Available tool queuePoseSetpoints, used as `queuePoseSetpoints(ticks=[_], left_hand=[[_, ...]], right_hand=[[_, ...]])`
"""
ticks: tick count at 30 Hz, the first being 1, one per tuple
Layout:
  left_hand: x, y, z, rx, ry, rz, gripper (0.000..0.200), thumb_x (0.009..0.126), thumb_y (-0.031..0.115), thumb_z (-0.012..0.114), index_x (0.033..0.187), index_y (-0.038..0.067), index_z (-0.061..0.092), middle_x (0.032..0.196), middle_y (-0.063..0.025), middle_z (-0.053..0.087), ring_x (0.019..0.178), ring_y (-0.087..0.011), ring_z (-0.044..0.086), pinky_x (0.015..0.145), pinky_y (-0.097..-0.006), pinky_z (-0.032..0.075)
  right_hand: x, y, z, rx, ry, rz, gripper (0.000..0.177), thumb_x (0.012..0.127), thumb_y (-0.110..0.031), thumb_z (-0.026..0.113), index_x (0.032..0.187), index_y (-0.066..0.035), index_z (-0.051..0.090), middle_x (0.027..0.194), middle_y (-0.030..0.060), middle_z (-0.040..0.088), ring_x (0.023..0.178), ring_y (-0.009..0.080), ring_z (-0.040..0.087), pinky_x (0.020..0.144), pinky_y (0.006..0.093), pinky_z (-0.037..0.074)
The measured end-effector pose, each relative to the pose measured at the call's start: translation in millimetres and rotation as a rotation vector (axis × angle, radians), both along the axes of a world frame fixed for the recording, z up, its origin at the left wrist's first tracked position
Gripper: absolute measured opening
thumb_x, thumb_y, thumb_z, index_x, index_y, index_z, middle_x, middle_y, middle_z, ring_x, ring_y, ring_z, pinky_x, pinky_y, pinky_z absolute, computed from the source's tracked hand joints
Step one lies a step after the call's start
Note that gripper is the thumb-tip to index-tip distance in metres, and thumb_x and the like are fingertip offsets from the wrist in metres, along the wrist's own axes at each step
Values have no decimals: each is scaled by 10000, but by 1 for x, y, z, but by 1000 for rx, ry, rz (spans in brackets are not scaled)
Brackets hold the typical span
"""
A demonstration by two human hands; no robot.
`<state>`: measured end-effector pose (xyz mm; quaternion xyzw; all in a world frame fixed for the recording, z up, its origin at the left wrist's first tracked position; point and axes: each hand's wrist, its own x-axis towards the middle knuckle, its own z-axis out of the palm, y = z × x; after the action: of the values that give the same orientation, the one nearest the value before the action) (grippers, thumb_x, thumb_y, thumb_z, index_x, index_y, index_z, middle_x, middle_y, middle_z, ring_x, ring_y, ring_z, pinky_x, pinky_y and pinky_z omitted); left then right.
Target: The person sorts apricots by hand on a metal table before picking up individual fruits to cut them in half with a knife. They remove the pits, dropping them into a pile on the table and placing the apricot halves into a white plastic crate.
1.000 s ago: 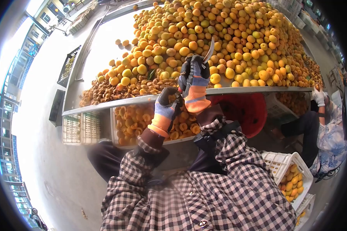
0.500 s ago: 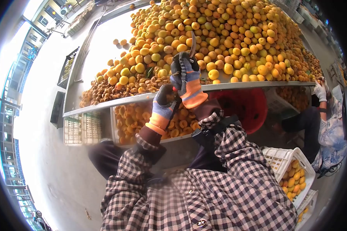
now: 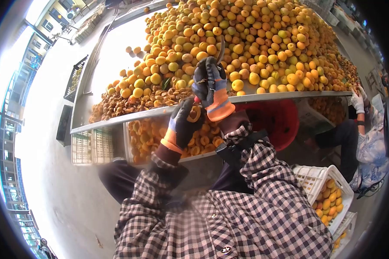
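Observation:
My right hand (image 3: pixel 209 84), in a blue, orange and black glove, is closed around a small knife whose curved blade (image 3: pixel 221 48) points up in front of the apricot pile (image 3: pixel 255 34). Just below it, my left hand (image 3: pixel 180 125), gloved the same way, has its dark palm turned toward me. It pinches a cut apricot half (image 3: pixel 195 114) at its fingertips, right at the metal table's front edge (image 3: pixel 116 118). Both hands are close together, nearly touching.
A heap of brown pits (image 3: pixel 129 101) lies along the table's near left. Under the table stand a crate of apricot halves (image 3: pixel 145 136) and a red basin (image 3: pixel 276 121). A white crate of whole apricots (image 3: pixel 328 194) sits at my right. Another person (image 3: pixel 369 146) works at the right end.
My right hand with the knife has shifted slightly left and the blade has turned more upright. My left hand has loosened and rotated so that its palm shows, with the apricot half now visible.

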<state>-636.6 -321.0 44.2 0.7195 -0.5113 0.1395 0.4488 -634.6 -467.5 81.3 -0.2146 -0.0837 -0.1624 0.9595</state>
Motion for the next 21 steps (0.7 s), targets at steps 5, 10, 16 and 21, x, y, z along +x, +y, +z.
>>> queuePoseSetpoints(ticks=[5, 10, 16, 21], left_hand=[[-16, -4, 13, 95, 253, 187, 429, 767, 43, 703, 1159, 6, 533, 1005, -156, 644, 926, -235, 640, 758, -342, 510], [-5, -10, 4, 90, 308, 84, 433, 768, 45, 684, 1172, 16, 532, 1016, -143, 648, 944, -250, 637, 833, -344, 486], [-4, -8, -3, 133, 428, 23, 426, 762, 25, 677, 1163, 33, 534, 1000, -109, 650, 911, -214, 639, 783, -321, 495], [6, -23, 3, -435, 1685, 260, 233, 840, 67, 613, 1063, 32, 557, 952, -102, 611, 832, -229, 603, 694, -350, 500]], right_hand=[[-8, 0, 4, -25, 38, -53, 153, 945, -257, 581, 907, -109, 582, 624, -23, 534, 422, 78, 462, 352, 215, 326], [1, 11, 3, -146, 93, -228, 182, 951, -275, 559, 922, -95, 565, 583, 1, 484, 372, 99, 393, 339, 233, 289], [-5, 14, 2, -347, -12, -331, 104, 895, -135, 621, 923, -55, 561, 721, 23, 573, 548, 91, 518, 465, 202, 413], [-4, 29, -6, -445, -10, -420, 78, 871, -52, 631, 936, -14, 613, 744, 32, 617, 593, 84, 556, 526, 203, 445]])
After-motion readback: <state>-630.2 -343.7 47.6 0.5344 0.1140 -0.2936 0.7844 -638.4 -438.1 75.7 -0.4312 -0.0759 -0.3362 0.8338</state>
